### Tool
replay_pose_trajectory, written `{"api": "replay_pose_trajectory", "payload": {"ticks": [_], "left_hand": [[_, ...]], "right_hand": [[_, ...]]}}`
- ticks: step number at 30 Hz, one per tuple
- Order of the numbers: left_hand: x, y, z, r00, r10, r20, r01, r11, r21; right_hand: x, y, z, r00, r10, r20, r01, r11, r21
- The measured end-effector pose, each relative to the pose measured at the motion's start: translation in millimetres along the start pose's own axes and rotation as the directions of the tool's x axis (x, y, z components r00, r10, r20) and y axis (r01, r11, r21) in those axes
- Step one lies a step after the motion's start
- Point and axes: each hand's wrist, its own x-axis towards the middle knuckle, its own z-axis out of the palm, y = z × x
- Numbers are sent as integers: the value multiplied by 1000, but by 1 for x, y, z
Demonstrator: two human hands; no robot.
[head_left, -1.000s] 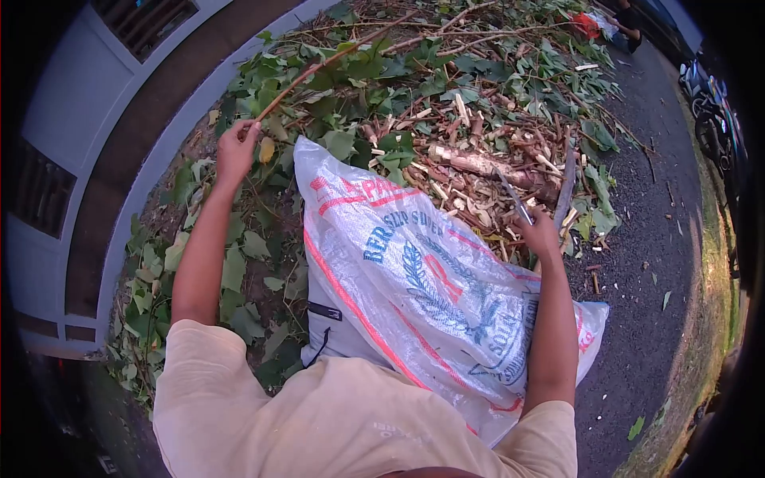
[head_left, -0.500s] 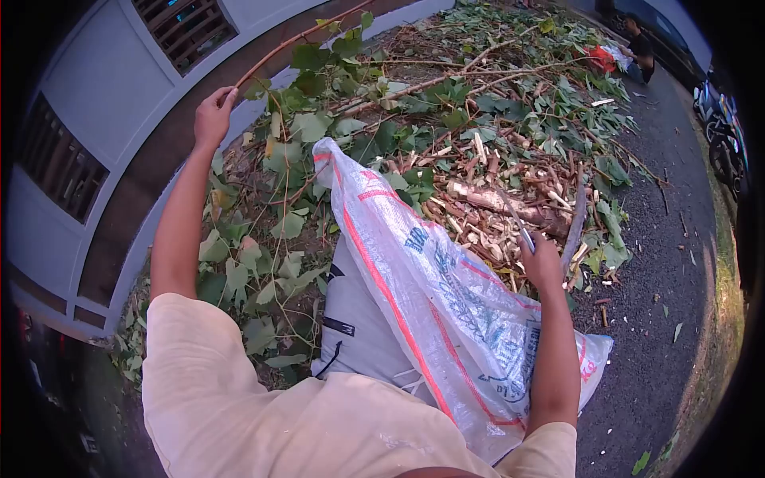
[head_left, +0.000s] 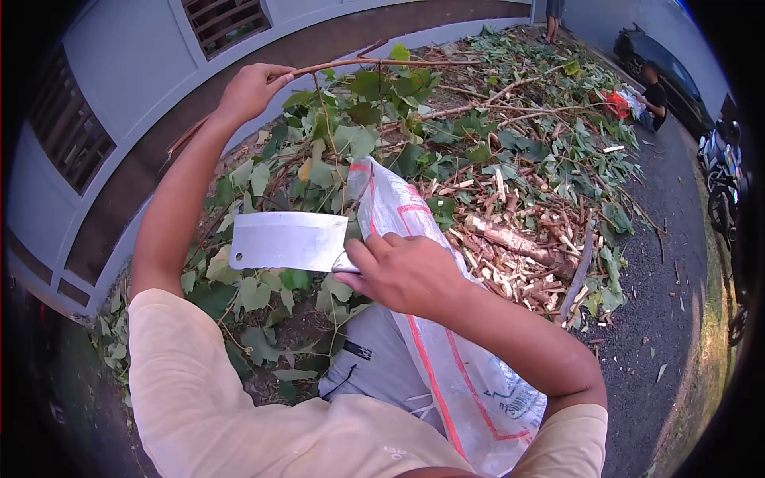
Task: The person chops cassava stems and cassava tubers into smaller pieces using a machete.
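Note:
My left hand (head_left: 253,92) is closed around the end of a brown branch (head_left: 351,64), raised at the upper left. Green leaves (head_left: 351,142) hang from thin stems below this branch. In my right hand (head_left: 414,271) is a cleaver (head_left: 288,240), gripped by its handle. Its broad metal blade points left across my front, above the leafy pile and apart from the branch. A white woven sack (head_left: 470,374) with red stripes and blue print lies over my lap and leg, partly behind my right forearm.
Wood chips and cut sticks lie around a thick log (head_left: 518,243) ahead. Leafy cuttings (head_left: 550,143) stretch along the wall (head_left: 119,103). A paved path (head_left: 645,263) runs on the right, past a motorbike (head_left: 721,183). Another person (head_left: 655,95) sits near a red bag (head_left: 615,103).
My right hand has swung the cleaver from the chips on the right to the left across my front. My left hand has shifted right with the branch, which now lies nearly level.

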Motion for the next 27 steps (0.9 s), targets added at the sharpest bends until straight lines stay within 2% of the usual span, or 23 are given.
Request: {"api": "replay_pose_trajectory", "payload": {"ticks": [2, 3, 5, 7, 8, 10, 11, 12, 13, 14, 16, 17, 18, 19, 20, 22, 24, 26, 27], "left_hand": [[2, 5, -15, 999, 22, 38, -23, 999, 27], [4, 4, -21, 997, 60, 41, -61, 998, 24], [1, 12, -40, 995, 98, 32, -98, 995, 26], [-13, 21, -66, 991, 132, 29, -134, 989, 58], [-19, 18, -78, 990, 139, 11, -139, 988, 67], [-32, 0, -97, 983, 175, -59, -173, 984, 35], [-31, -27, -97, 985, 171, -24, -171, 985, -19], [-36, -28, -96, 985, 171, -29, -172, 985, -19], [-44, -28, -98, 996, 88, -32, -87, 995, 38], [-47, -28, -95, 999, 0, -38, 3, 997, 82], [-36, -36, -89, 998, -27, -55, 29, 998, 47], [-31, -38, -83, 995, -59, -79, 62, 998, 25], [-30, -35, -75, 996, -57, -74, 58, 998, 13], [-30, -31, -70, 994, -12, -108, 12, 1000, -2], [-30, -29, -66, 989, 30, -146, -32, 999, -13], [-36, -23, -76, 992, 8, -129, -10, 1000, -19], [-44, -31, -83, 992, -24, -120, 21, 999, -27], [-52, -58, -80, 998, -1, -62, 0, 1000, -14], [-59, -54, -71, 996, 31, -87, -36, 998, -47]], "right_hand": [[35, -22, 14, 986, -158, 44, 156, 986, 61], [50, -28, 24, 986, -163, 40, 161, 985, 59], [71, -25, 55, 957, -289, 3, 287, 952, 108], [96, 7, 79, 966, -253, 50, 249, 966, 75], [108, 32, 87, 985, -140, 101, 134, 989, 61], [133, 106, 89, 965, 212, 153, -205, 977, -59], [134, 151, 86, 951, 301, 64, -291, 947, -136], [134, 177, 85, 926, 377, -33, -376, 904, -202], [140, 174, 76, 927, 373, -44, -374, 905, -205], [141, 165, 59, 936, 350, -42, -351, 914, -205], [138, 126, 32, 956, 291, 34, -281, 942, -182], [134, 110, 37, 981, 193, 32, -187, 973, -139], [129, 88, 38, 996, 88, 0, -87, 988, -128], [127, 75, 42, 998, -11, 60, 18, 993, -117], [125, 69, 46, 992, -120, 49, 125, 985, -119], [126, 86, 53, 984, -152, 91, 167, 969, -182], [136, 139, 57, 984, 122, 129, -88, 966, -242], [147, 214, 60, 921, 387, 44, -349, 871, -346], [153, 212, 54, 923, 383, 34, -348, 870, -350]]}}
